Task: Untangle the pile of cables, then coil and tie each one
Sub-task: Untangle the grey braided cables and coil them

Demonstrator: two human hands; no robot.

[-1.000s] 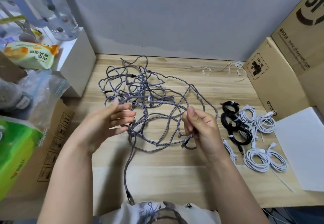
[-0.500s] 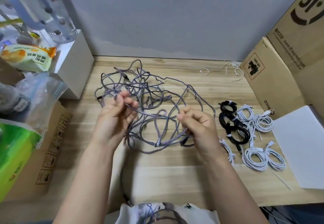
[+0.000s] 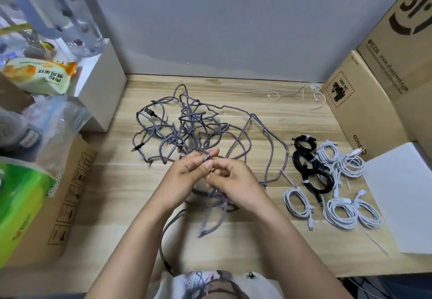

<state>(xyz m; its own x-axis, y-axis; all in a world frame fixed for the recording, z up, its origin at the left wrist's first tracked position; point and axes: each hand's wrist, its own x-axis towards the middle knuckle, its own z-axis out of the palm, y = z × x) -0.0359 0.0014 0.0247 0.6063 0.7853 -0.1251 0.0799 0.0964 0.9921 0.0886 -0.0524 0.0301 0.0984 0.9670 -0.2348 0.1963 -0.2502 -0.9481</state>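
Hands: your left hand (image 3: 187, 172) and right hand (image 3: 230, 179) both pinch one grey strand.
Tangle (image 3: 198, 132): mid-tabletop, toward back edge.
Tip: feed slack through loops; don't yank.

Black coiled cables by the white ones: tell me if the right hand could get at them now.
Probably yes: the black coiled cables lie uncovered beside the right hand, but its grip holds the gray braided cable.
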